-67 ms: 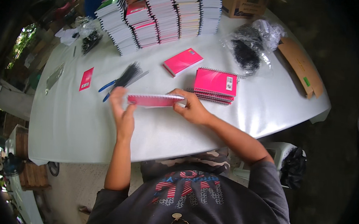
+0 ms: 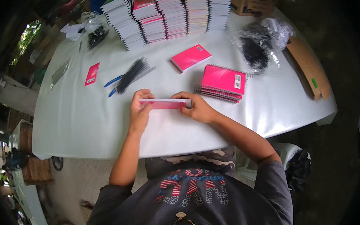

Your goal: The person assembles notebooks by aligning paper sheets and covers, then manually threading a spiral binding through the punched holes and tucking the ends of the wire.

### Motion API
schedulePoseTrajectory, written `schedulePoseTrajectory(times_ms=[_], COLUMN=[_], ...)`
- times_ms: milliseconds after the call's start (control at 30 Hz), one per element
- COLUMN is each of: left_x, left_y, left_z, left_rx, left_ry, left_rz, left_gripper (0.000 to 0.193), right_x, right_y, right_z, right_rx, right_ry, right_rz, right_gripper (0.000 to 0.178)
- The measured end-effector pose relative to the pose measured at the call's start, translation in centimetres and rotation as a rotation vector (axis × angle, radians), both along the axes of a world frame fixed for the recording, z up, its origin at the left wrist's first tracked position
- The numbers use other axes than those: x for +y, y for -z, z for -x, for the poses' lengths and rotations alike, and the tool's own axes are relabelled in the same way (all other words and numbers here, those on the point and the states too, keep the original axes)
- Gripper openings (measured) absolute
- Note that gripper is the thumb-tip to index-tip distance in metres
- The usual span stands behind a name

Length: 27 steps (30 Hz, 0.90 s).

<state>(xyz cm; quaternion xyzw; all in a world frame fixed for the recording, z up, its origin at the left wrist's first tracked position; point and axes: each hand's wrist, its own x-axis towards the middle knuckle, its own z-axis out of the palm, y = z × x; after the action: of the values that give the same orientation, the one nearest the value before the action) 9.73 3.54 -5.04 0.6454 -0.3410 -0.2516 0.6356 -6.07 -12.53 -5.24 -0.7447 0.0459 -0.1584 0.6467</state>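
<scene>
Between my two hands, a pink-covered notebook (image 2: 164,105) is held edge-up over the near part of the table, its long pale edge on top. My left hand (image 2: 140,110) wraps its left end, with the thumb on the pink cover. My right hand (image 2: 199,108) pinches the right end between thumb and fingers. Right of it stands a stack of pink spiral notebooks (image 2: 223,80). Another pink book (image 2: 191,58) lies flat beyond. Blue-handled pliers (image 2: 114,84) lie beside a bundle of black binding coils (image 2: 133,73). Whether the held notebook has a coil, I cannot tell.
Tall stacks of bound books (image 2: 168,18) line the far side, with a person's hand behind them. Plastic bags of black coils (image 2: 254,51) and a flattened cardboard piece (image 2: 308,70) lie right. A loose pink cover (image 2: 92,74) lies left on the white table (image 2: 81,123).
My left hand, blurred and partly off the notebook before, has closed round its left end. The right hand keeps its grip. The whole view has shifted slightly.
</scene>
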Motion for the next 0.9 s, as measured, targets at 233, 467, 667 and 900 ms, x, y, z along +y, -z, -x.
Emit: schedulePoseTrajectory(times_ms=[233, 467, 667, 900], left_x=[-0.8, -0.4, -1.2, -1.2], left_y=[2.5, -0.8, 1.1, 0.9], left_z=[0.9, -6.5, -10.2, -9.2], left_rx=[0.208, -0.936, -1.217, -1.242], left_ry=[-0.002, -0.197, -0.508, -0.634], left_rz=[0.139, -0.500, -0.821, -0.754], left_gripper=[0.047, 0.026, 0.033, 0.032], right_x=[0.2, -0.9, -1.6, -1.8], right_y=[0.9, 0.5, 0.2, -0.2], right_z=[-1.4, -0.3, 0.3, 0.6], right_rx=[-0.045, -0.166, -0.138, -0.102], right_ry=[-0.028, -0.041, -0.052, -0.052], right_rz=[-0.188, 0.185, 0.118, 0.038], right_gripper=[0.031, 0.037, 0.038, 0.033])
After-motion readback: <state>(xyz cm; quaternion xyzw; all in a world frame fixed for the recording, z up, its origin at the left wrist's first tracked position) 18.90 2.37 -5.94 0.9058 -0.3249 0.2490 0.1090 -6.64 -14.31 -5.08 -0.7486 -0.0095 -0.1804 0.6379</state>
